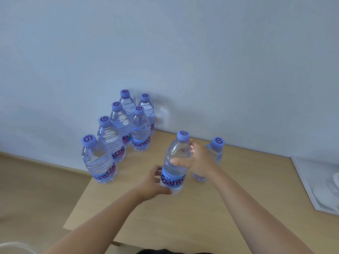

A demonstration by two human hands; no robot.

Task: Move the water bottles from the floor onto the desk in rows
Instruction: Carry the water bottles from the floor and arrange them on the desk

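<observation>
Pale blue-grey wall (pixel 183 52) filling the upper half of the view, plain and unmarked. Light wood-look floor (pixel 36 189) at lower left, meeting the wall along a pale skirting line. White shallow tray or frame (pixel 304 187) at the far right edge, cut off by the picture border, with something white and crumpled (pixel 333 184) lying in it, too blurred to identify. Pale curved shape (pixel 12 248) in the bottom left corner, unclear. Dark patch (pixel 165 252) at the bottom edge, centre, also unclear
</observation>
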